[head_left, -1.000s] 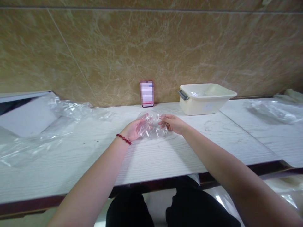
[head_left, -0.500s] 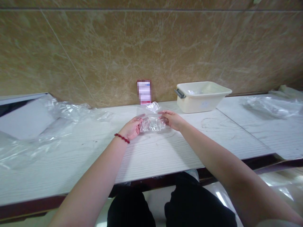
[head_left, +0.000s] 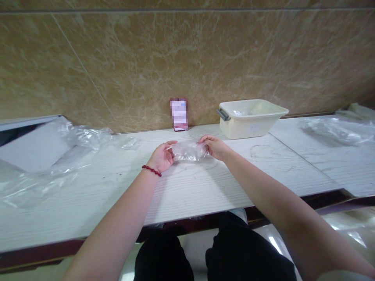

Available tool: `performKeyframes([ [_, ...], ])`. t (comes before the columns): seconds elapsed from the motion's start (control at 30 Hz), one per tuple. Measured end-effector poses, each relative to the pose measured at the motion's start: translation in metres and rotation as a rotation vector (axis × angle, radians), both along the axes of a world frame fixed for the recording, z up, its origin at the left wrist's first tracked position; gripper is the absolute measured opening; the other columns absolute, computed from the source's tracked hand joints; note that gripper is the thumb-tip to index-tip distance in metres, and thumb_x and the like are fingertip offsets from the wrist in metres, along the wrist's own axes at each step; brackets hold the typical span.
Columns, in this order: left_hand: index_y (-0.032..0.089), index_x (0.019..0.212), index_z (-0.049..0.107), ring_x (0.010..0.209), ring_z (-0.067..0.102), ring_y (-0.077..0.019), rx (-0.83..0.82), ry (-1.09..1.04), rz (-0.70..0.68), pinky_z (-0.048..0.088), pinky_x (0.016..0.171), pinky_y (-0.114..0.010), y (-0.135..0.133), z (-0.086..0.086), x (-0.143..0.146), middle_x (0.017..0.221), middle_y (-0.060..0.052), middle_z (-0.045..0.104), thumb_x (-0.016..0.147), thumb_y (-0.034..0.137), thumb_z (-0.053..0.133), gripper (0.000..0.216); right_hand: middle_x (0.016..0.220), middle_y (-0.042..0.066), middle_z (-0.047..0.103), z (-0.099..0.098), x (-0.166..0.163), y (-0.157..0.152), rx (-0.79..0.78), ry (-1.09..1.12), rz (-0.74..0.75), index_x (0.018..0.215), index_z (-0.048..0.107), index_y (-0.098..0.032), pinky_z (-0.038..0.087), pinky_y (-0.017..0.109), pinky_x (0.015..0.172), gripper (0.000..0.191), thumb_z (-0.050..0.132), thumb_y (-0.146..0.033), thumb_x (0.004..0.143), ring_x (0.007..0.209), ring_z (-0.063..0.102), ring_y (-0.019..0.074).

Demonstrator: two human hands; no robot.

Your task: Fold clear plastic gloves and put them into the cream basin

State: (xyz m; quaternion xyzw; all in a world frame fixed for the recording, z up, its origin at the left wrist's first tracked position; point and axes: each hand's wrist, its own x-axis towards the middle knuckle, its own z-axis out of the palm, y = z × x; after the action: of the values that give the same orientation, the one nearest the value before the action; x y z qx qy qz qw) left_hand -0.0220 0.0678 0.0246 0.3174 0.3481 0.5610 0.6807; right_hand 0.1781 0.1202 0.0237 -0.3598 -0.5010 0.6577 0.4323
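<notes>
A small clear plastic bag (head_left: 189, 151) is stretched between both hands just above the white table (head_left: 190, 187). My left hand (head_left: 162, 156), with a red bead bracelet at the wrist, pinches the bag's left end. My right hand (head_left: 212, 146) pinches the right end. The bag looks folded or rolled into a narrow band.
A cream plastic tub (head_left: 252, 117) with a grey handle stands at the back right. A phone (head_left: 179, 114) leans against the marble wall behind the hands. Loose clear plastic sheets lie at the left (head_left: 58, 156) and far right (head_left: 336, 130). The table's front edge runs close to my knees.
The bag was crumpled and loose between my hands, then held up open. Now it is flattened into a narrower strip, with both hands gripping its ends.
</notes>
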Motion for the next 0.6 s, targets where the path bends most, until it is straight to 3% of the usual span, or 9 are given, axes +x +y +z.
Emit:
performKeyframes([
  [0.1, 0.022, 0.097, 0.051, 0.064, 0.059, -0.0167, -0.044, 0.014, -0.01, 0.048, 0.054, -0.032, -0.001, 0.002, 0.002, 0.074, -0.004, 0.06, 0.073, 0.029, 0.045, 0.026, 0.061, -0.004, 0.057, 0.002, 0.0, -0.001, -0.006, 0.002, -0.016, 0.059, 0.05, -0.017, 0.034, 0.015, 0.042, 0.011, 0.045, -0.008, 0.06, 0.048, 0.048, 0.0053],
  [0.2, 0.028, 0.105, 0.046, 0.071, 0.059, -0.0172, -0.043, 0.103, -0.007, 0.049, 0.06, -0.036, -0.002, 0.001, 0.007, 0.084, -0.003, 0.06, 0.071, 0.027, 0.053, 0.035, 0.059, -0.004, 0.055, 0.004, -0.001, -0.002, -0.001, 0.013, -0.027, 0.057, 0.049, -0.017, 0.035, 0.016, 0.045, 0.011, 0.044, -0.007, 0.057, 0.05, 0.048, 0.0059],
  [0.4, 0.017, 0.088, 0.058, 0.067, 0.058, -0.0123, -0.028, 0.207, 0.001, 0.049, 0.061, -0.028, -0.003, -0.004, 0.012, 0.08, -0.004, 0.061, 0.068, 0.007, 0.053, 0.023, 0.053, -0.004, 0.05, 0.0, 0.0, -0.001, 0.047, -0.026, -0.013, 0.053, 0.049, -0.016, 0.034, 0.018, 0.047, 0.009, 0.045, -0.008, 0.055, 0.05, 0.046, 0.0063],
  [0.5, 0.013, 0.083, 0.06, 0.064, 0.058, -0.011, -0.013, 0.218, 0.021, 0.049, 0.062, -0.025, -0.003, -0.005, 0.013, 0.073, -0.004, 0.062, 0.068, 0.003, 0.051, 0.02, 0.062, -0.003, 0.052, -0.001, 0.0, -0.001, 0.096, 0.0, 0.015, 0.058, 0.05, -0.016, 0.036, 0.019, 0.052, 0.007, 0.05, -0.01, 0.055, 0.057, 0.048, 0.0068],
  [0.6, 0.014, 0.084, 0.061, 0.064, 0.058, -0.0109, 0.013, 0.218, 0.057, 0.048, 0.062, -0.025, -0.002, -0.005, 0.013, 0.072, -0.004, 0.062, 0.067, 0.001, 0.051, 0.023, 0.075, -0.005, 0.053, -0.001, 0.0, -0.001, 0.133, 0.027, -0.018, 0.074, 0.048, -0.02, 0.038, 0.02, 0.056, 0.025, 0.058, -0.012, 0.052, 0.063, 0.049, 0.0066],
])
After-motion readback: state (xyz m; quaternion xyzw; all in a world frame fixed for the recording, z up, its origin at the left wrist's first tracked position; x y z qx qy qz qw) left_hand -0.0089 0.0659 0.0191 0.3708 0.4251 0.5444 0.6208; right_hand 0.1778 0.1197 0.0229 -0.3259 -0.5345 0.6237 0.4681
